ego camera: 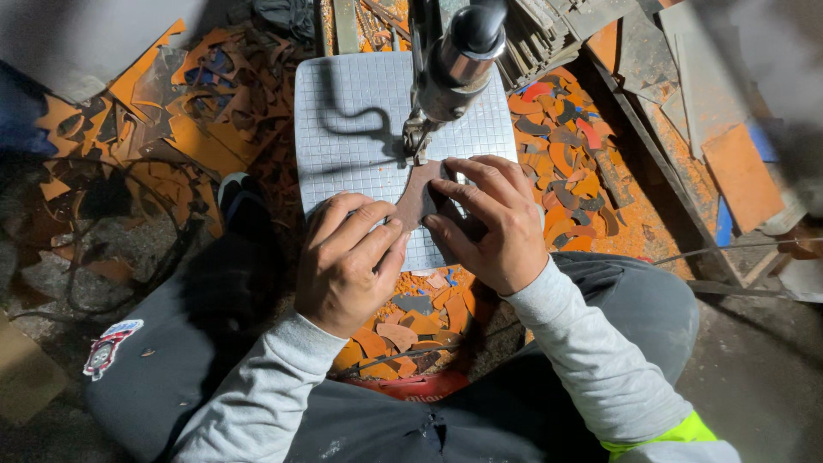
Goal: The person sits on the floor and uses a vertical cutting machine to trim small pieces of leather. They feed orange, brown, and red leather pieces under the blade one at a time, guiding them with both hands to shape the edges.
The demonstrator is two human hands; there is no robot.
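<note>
View from above of a seated person's 2 hands working at a small cutting machine. A square grey surface (351,120) with a fine grid pattern carries a flat, dark brown curved piece (420,195), which lies at the near edge of the surface, directly below the machine's metal head (453,64). The left hand (350,261) is curled, fingertips pinching the near left edge of the piece. The right hand (490,221) lies spread and flat, fingers pressing down on the right side of the piece. The right hand covers much of the piece, so its full outline cannot be made out. The blade or needle under the head is too small to make out.

No containers show. Loose orange and grey offcuts (566,171) lie heaped on the floor right of the surface, more left of it and below it between the person's knees. Stacked sheets (536,34) beyond the surface are cut off by the top edge.
</note>
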